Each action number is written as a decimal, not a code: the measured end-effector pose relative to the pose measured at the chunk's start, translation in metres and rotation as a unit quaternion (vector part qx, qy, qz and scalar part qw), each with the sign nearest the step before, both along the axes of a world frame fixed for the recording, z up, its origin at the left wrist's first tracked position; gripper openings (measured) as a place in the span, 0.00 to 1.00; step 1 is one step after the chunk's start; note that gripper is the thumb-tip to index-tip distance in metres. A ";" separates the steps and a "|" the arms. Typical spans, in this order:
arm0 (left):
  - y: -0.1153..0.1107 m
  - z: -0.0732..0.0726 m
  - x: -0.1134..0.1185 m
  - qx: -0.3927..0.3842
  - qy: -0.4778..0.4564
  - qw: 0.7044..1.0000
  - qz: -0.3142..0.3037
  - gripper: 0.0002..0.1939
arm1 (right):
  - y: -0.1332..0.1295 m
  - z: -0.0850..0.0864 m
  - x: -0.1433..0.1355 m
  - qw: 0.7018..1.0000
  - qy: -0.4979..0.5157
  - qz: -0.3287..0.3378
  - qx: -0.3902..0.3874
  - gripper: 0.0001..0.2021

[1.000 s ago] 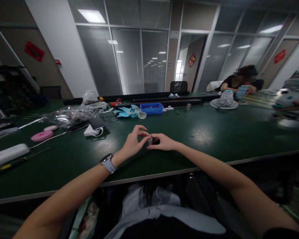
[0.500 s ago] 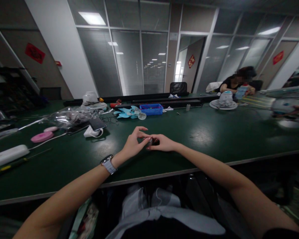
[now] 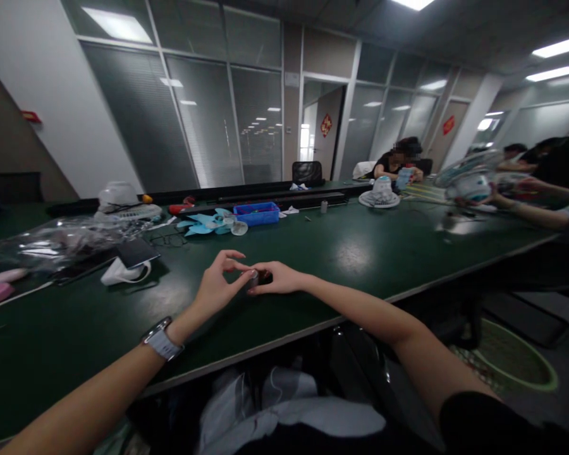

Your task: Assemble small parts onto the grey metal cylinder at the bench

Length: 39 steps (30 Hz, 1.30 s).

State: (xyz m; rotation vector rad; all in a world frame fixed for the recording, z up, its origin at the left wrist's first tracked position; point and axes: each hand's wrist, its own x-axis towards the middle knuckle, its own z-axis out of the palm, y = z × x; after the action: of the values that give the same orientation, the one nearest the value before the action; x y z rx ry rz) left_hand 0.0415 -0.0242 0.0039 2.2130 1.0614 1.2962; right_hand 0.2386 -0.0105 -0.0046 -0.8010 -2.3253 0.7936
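Note:
My left hand [image 3: 222, 278] and my right hand [image 3: 279, 278] meet over the dark green table [image 3: 313, 253], close to its front edge. Between their fingertips is a small greyish cylindrical part [image 3: 253, 278], too small to make out fully. Thumb and fingers of the left hand pinch its left side. The right hand curls round from the other side, with something dark in the hollow of its fingers. A watch is on the left wrist.
Beyond my hands lie light-blue fan blades [image 3: 208, 222], a blue bin [image 3: 256, 215] and a white plug-like item [image 3: 123, 272]. Plastic wrap [image 3: 61, 240] is at the left. A fan base [image 3: 380, 194] and people working [image 3: 398, 161] are farther right.
The view has turned to the right, so the table items appear farther left and more of the people at the right shows. Both hands keep the same hold on the small part.

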 end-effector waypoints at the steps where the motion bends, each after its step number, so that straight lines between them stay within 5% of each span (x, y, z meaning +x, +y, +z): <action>1: 0.000 0.000 0.000 0.002 0.001 1.000 0.000 0.21 | 0.000 0.001 0.000 1.000 0.001 0.001 -0.001 0.23; 14: -0.001 -0.001 0.000 0.019 -0.030 0.999 0.006 0.19 | -0.001 0.000 0.001 1.000 0.007 0.006 -0.009 0.21; 19: 0.003 -0.001 -0.005 0.032 -0.037 0.997 0.057 0.18 | -0.002 0.001 0.000 1.000 -0.007 -0.005 -0.002 0.26; 24: 0.012 -0.005 -0.018 -0.011 0.066 0.992 0.111 0.18 | -0.002 0.002 0.001 1.000 -0.005 -0.014 -0.005 0.26; 29: 0.016 -0.007 -0.027 -0.029 0.257 0.962 0.088 0.11 | -0.002 0.002 0.002 1.000 -0.015 -0.014 0.003 0.26; 39: 0.014 -0.011 -0.025 -0.043 0.262 0.961 0.073 0.14 | 0.000 0.000 0.000 1.000 -0.017 -0.019 0.012 0.27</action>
State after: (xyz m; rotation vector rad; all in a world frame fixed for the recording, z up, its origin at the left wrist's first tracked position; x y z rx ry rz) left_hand 0.0164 -0.0101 -0.0069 2.5140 1.4569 0.6994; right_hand 0.2389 -0.0101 -0.0046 -0.8510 -2.3390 0.7390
